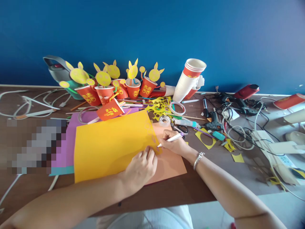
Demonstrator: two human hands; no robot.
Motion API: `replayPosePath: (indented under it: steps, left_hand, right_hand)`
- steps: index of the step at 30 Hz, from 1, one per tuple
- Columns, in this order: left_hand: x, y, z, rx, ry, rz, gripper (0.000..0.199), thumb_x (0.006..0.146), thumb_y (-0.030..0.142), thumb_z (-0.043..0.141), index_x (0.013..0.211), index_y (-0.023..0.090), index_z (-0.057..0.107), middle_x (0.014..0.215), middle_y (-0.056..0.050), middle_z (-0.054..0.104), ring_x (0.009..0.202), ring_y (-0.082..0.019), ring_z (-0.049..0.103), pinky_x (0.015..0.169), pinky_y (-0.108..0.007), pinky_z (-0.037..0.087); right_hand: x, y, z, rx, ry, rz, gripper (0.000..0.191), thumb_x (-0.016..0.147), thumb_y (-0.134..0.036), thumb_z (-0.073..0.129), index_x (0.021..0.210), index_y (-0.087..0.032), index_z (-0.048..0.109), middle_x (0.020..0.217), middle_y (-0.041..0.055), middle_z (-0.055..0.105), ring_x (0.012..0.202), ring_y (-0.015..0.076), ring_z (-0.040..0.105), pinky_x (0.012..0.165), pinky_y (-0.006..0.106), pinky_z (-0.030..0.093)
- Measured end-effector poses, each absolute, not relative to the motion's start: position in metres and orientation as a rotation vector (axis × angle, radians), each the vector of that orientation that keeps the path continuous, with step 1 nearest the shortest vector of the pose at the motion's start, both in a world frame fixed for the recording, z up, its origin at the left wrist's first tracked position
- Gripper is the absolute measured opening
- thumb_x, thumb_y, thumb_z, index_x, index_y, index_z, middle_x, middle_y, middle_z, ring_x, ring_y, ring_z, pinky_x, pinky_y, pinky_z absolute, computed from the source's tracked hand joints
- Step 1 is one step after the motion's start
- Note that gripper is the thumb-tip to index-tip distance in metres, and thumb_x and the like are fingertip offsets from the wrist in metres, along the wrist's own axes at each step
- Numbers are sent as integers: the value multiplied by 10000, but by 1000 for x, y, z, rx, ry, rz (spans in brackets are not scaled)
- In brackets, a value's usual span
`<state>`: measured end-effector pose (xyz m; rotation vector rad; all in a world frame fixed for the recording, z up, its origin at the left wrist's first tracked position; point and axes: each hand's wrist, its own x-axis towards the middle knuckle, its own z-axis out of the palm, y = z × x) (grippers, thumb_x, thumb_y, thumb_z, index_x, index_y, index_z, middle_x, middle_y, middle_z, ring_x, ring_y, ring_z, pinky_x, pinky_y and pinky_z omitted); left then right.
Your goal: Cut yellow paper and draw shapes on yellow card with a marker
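In the head view my right hand [172, 141] is closed round a white marker [175, 137] with a purple end. The marker's tip is at the right edge of a yellow-orange sheet [109, 143], where small outlines are drawn in a column. My left hand [143, 163] rests on the sheet's lower right part, its fingers bent and together; whether anything is under them is hidden. Beneath the yellow-orange sheet lie a peach sheet [171, 163] on the right and a purple sheet [70, 140] on the left.
Red paper cups [133, 89] with yellow rabbit-like heads stand along the back. A leaning stack of white cups [186, 86] is right of them. Tape rolls [164, 120], yellow scraps [206, 139], a glue gun [214, 121] and tangled cables [240, 133] lie on the right. A bottle [59, 74] stands back left.
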<state>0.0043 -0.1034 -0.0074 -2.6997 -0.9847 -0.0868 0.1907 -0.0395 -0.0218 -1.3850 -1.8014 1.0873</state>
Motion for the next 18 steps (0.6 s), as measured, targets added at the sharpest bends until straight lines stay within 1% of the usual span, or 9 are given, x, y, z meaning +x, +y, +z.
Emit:
replayPosePath:
  steps: [7, 11, 16, 18]
  left_hand:
    - [4, -103, -7, -2692, -984, -111, 237, 810, 27, 471, 959, 58, 654, 1018, -171, 662, 889, -243, 660, 679, -301, 545]
    - [5, -103, -7, -2692, -984, -119, 238, 807, 24, 477, 961, 56, 655, 1022, -174, 662, 892, -246, 662, 682, -302, 548]
    - [5, -104, -8, -2712, -988, -81, 228, 824, 37, 476, 970, 62, 650, 1039, -176, 654, 920, -245, 657, 696, -304, 548]
    - [4, -105, -7, -2716, -987, -75, 224, 827, 43, 479, 969, 63, 650, 1036, -175, 654, 920, -244, 657, 696, -303, 548]
  right_hand:
    - [189, -38, -22, -1373, -1796, 1093, 217, 647, -276, 503, 533, -185, 344, 510, -34, 420, 463, 68, 351, 397, 165, 226]
    - [189, -39, -24, -1399, -1794, 1102, 216, 613, -235, 522, 520, -178, 335, 498, -47, 399, 455, 55, 310, 388, 158, 195]
    - [190, -39, -24, -1396, -1795, 1161, 226, 605, -226, 534, 516, -179, 331, 491, -53, 380, 437, 49, 309, 376, 157, 183]
    - [190, -40, -24, -1375, -1762, 1216, 231, 620, -244, 536, 522, -182, 336, 487, -52, 393, 425, 52, 339, 371, 154, 200]
